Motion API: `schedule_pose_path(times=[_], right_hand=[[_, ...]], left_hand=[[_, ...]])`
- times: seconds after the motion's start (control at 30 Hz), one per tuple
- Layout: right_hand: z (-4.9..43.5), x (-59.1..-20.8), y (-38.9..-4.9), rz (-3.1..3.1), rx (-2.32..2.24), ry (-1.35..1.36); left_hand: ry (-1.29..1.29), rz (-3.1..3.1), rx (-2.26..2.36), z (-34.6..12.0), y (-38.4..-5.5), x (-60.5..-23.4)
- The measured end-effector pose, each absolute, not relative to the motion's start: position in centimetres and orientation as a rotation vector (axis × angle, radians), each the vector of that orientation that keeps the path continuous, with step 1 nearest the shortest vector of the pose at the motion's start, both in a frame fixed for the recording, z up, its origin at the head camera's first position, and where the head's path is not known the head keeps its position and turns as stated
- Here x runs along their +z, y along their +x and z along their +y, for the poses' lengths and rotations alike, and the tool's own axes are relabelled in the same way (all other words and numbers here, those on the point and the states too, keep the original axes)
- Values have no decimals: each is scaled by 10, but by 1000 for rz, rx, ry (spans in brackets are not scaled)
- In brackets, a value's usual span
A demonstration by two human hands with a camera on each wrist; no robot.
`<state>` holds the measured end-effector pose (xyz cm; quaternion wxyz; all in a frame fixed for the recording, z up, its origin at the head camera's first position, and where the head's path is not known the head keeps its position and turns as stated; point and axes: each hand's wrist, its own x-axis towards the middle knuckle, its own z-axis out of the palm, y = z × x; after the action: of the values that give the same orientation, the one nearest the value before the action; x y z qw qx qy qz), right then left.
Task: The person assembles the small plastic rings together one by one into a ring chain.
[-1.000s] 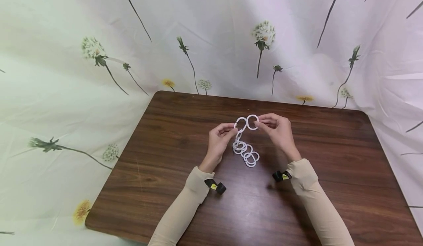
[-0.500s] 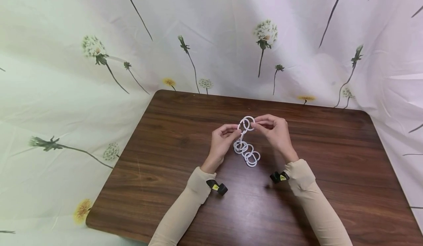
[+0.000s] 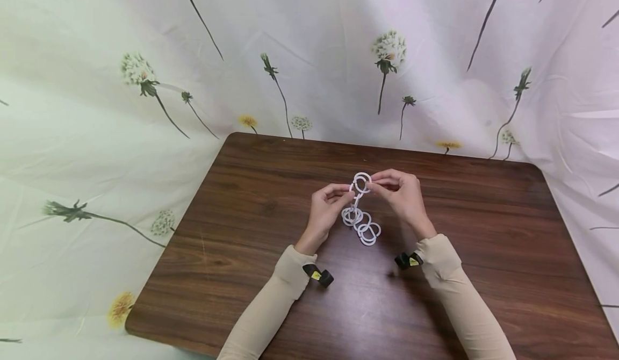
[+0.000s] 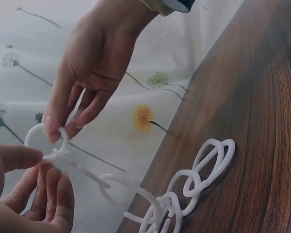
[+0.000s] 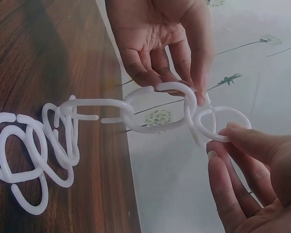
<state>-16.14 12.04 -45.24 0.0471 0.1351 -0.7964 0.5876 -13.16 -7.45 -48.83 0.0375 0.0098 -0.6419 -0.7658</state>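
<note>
My left hand (image 3: 325,212) pinches a white plastic ring (image 5: 194,114) between thumb and fingers. From the right, my right hand (image 3: 403,194) pinches another white ring (image 5: 233,110) by its edge, and the two rings cross each other in the right wrist view. Linked rings, each with a small gap, hang down from the left hand's ring as a chain (image 5: 94,102). The rest of the chain lies heaped on the tabletop as a loose pile of rings (image 3: 368,243). Fingertips cover part of both held rings.
The brown wood-grain table (image 3: 232,252) has rounded corners and stretches out on both sides of the hands. A white cloth (image 3: 309,48) printed with dandelions hangs behind it and at the sides. A black camera strap (image 3: 315,274) sits at each wrist.
Both hands have come closer together, the right moving left and the left slightly right. Their two rings, side by side a second ago, now overlap. The pile has stayed put.
</note>
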Motion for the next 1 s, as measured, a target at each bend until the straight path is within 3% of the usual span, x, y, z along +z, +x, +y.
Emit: schedule_pose_path(times=[0.4, 0.7, 1.0], right_hand=[[120, -451, -160, -2470, 1756, 385], [113, -424, -146, -2486, 1715, 401], [109, -434, -156, -2444, 1826, 417]], left_hand=[[21, -1976, -2348, -72, -133, -490], [24, -1987, -2327, -72, -135, -490], [-28, -2013, -2330, -72, -135, -489]])
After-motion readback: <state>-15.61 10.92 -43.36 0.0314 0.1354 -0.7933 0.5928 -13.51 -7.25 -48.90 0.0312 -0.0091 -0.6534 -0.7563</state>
